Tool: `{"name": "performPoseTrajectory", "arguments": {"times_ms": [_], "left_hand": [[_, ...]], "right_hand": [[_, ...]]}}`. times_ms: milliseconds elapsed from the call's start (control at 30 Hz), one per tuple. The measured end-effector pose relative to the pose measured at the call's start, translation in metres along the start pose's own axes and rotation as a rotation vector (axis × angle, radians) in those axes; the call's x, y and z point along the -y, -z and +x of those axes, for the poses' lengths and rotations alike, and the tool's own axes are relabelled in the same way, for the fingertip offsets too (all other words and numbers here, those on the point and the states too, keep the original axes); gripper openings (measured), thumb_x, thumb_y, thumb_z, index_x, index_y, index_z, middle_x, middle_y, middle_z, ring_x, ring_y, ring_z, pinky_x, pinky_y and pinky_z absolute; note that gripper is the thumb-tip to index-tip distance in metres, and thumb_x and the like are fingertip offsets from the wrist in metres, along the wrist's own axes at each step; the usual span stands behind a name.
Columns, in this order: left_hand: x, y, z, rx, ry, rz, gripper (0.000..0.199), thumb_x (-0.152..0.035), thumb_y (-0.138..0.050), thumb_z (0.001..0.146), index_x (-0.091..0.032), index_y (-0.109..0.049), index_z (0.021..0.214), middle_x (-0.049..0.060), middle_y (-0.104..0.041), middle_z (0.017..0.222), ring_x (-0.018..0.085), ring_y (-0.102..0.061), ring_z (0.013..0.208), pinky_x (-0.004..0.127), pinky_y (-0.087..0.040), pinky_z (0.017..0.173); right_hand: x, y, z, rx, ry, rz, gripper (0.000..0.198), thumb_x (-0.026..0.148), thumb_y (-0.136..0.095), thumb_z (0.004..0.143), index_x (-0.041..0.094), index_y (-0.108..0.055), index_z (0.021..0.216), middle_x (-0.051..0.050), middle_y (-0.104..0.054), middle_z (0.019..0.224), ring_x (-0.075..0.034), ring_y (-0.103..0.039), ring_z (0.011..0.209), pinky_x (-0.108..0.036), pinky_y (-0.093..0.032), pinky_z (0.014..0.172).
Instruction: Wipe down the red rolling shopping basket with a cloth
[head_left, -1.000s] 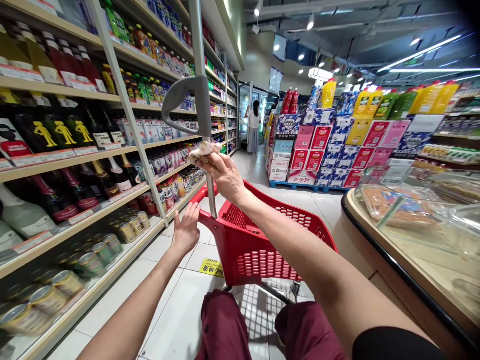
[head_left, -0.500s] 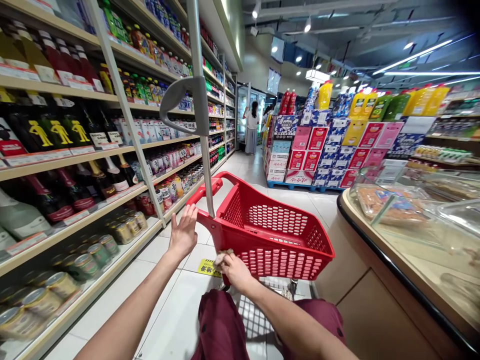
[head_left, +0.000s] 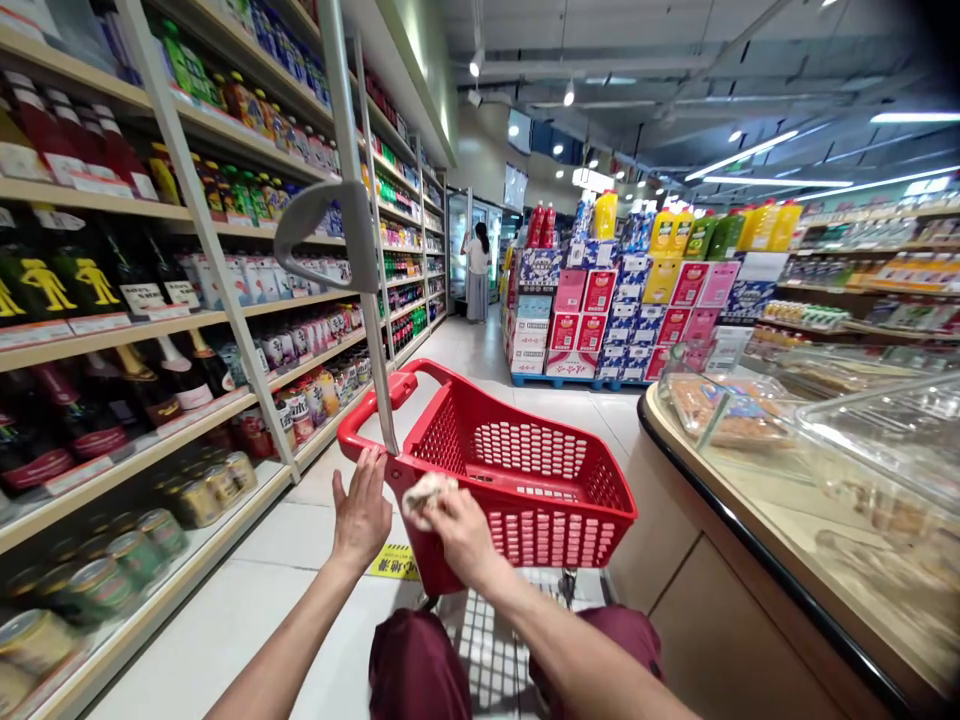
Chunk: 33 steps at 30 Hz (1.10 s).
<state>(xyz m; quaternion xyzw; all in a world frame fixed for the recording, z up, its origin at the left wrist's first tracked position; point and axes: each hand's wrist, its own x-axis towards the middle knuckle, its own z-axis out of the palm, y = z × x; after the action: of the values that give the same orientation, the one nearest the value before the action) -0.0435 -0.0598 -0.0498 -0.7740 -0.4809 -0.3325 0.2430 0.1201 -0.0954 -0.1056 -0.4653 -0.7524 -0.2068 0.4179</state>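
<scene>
cloth [head_left: 429,497] at red cart [head_left: 540,500], lower centre of frame
right hand [head_left: 465,533] pinches the cloth in its grip; left hand [head_left: 362,520], thumb spread, at the handle [head_left: 352,430]. wiping seems under way; what is done or left cannot be told.

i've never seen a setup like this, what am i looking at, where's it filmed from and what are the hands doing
There is no machine here. A person wears a camera on their head, facing forward and down, so you see their own bare hands. The right hand pinches a crumpled, pale cloth at the near end of a red cart. The left hand is open, its fingertips by the cart's handle. Shelves of bottles and cans stand on the left; a counter with clear-packed food is on the right.
</scene>
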Motion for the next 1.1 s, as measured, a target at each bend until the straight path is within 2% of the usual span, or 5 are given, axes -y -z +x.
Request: {"name": "performPoseTrajectory", "arguments": {"times_ms": [333, 467, 700, 933, 1100], "left_hand": [[-0.038, -0.012, -0.013, 0.071, -0.138, -0.083, 0.062, -0.007, -0.034, 0.072, -0.013, -0.027, 0.133, 0.014, -0.038, 0.135, 0.019, -0.026, 0.129, 0.044, -0.005, 0.108], [-0.055, -0.015, -0.007, 0.082, -0.176, -0.096, 0.058, -0.010, -0.036, 0.071, -0.010, -0.035, 0.129, 0.014, -0.039, 0.134, 0.020, -0.027, 0.129, 0.045, -0.003, 0.108], [-0.078, -0.030, 0.006, 0.187, -0.247, -0.076, 0.062, -0.012, -0.040, 0.067, -0.010, -0.037, 0.129, 0.012, -0.036, 0.136, 0.021, -0.023, 0.130, 0.045, -0.002, 0.109], [-0.081, -0.038, -0.001, 0.227, -0.244, -0.029, 0.062, -0.014, -0.039, 0.068, -0.008, -0.034, 0.130, 0.010, -0.031, 0.139, 0.021, -0.020, 0.132, 0.043, -0.004, 0.109], [-0.095, -0.038, -0.008, 0.254, -0.280, -0.038, 0.061, -0.014, -0.038, 0.070, -0.011, -0.034, 0.131, 0.007, -0.031, 0.139, 0.019, -0.021, 0.131, 0.042, -0.005, 0.109]], "right_hand": [[-0.038, 0.021, -0.063, 0.076, -0.055, -0.027, 0.020, 0.018, -0.045, 0.084, 0.021, -0.065, 0.084, -0.004, -0.054, 0.074, -0.016, -0.046, 0.069, -0.027, -0.043, 0.064], [-0.051, 0.039, -0.046, -0.014, -0.162, -0.076, 0.030, 0.015, -0.041, 0.086, 0.019, -0.057, 0.111, -0.008, -0.057, 0.093, -0.018, -0.049, 0.083, -0.030, -0.042, 0.074], [-0.076, 0.030, -0.026, -0.062, -0.117, -0.138, 0.026, 0.014, -0.046, 0.085, 0.021, -0.058, 0.107, -0.010, -0.046, 0.127, -0.023, -0.039, 0.117, -0.040, -0.038, 0.089], [-0.085, 0.039, -0.079, -0.043, -0.008, 0.006, 0.027, 0.014, -0.039, 0.088, 0.015, -0.059, 0.107, -0.008, -0.058, 0.112, -0.019, -0.042, 0.116, -0.037, -0.042, 0.093], [-0.082, 0.058, -0.124, 0.089, -0.128, -0.023, 0.026, 0.019, -0.038, 0.089, 0.019, -0.063, 0.097, -0.007, -0.063, 0.091, -0.018, -0.055, 0.090, -0.033, -0.050, 0.077]]}}
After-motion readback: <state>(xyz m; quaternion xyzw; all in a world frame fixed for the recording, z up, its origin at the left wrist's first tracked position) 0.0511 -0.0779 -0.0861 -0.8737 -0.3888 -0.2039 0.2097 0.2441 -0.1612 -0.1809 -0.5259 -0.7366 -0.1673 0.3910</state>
